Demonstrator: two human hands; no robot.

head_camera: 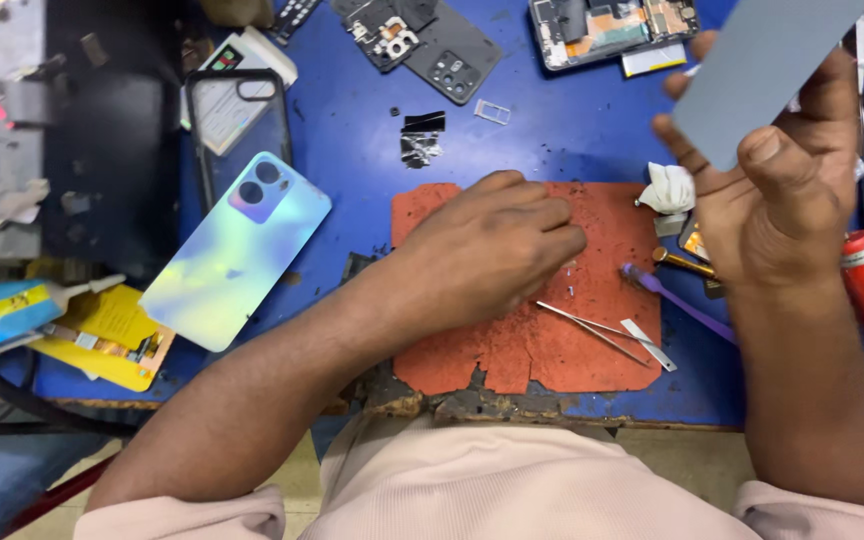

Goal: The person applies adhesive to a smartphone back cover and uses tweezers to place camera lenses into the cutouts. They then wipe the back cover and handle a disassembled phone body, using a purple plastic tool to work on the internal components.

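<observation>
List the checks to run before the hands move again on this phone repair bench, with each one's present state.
1. Grey flat panel gripped by right hand: ok.
2. Left hand resting on worn red mat: ok.
3. Thin metal tweezers within reach on the mat: ok.
4. Iridescent blue phone back cover lying apart from the hands: ok.
5. Anything under the left hand: cannot tell.

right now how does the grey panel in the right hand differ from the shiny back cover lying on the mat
The grey panel is plain matte grey; the iridescent back cover shimmers blue-green-yellow. The grey panel is held up in the air by the right hand, while the iridescent back cover lies flat on the blue mat, untouched. The iridescent back cover shows camera rings; the grey panel's visible part shows none. Both are thin, flat and phone-sized.
</observation>
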